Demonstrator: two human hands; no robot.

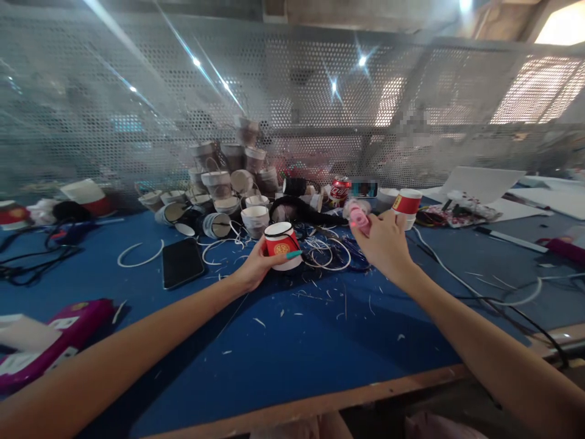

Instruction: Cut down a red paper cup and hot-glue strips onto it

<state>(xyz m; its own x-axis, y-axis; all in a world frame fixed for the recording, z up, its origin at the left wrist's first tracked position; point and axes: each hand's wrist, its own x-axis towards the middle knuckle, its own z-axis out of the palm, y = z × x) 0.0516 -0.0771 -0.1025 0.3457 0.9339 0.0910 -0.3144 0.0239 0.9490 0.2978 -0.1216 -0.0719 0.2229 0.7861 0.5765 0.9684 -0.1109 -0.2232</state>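
My left hand (257, 266) is wrapped round a red and white paper cup (280, 242), held just above the blue table (283, 347). My right hand (382, 242) is closed on a small pink tool (357, 215), raised to the right of the cup. White strip loops (326, 251) lie on the table between and behind the two hands. A second red and white cup (406, 204) stands just behind my right hand.
A heap of paper cups (228, 183) is piled at the back against a perforated metal screen (292, 103). A black phone (181, 262) lies at left, a red soda can (339, 191) at the back. Cables (493, 299) run on the right, a magenta object (59, 341) at front left.
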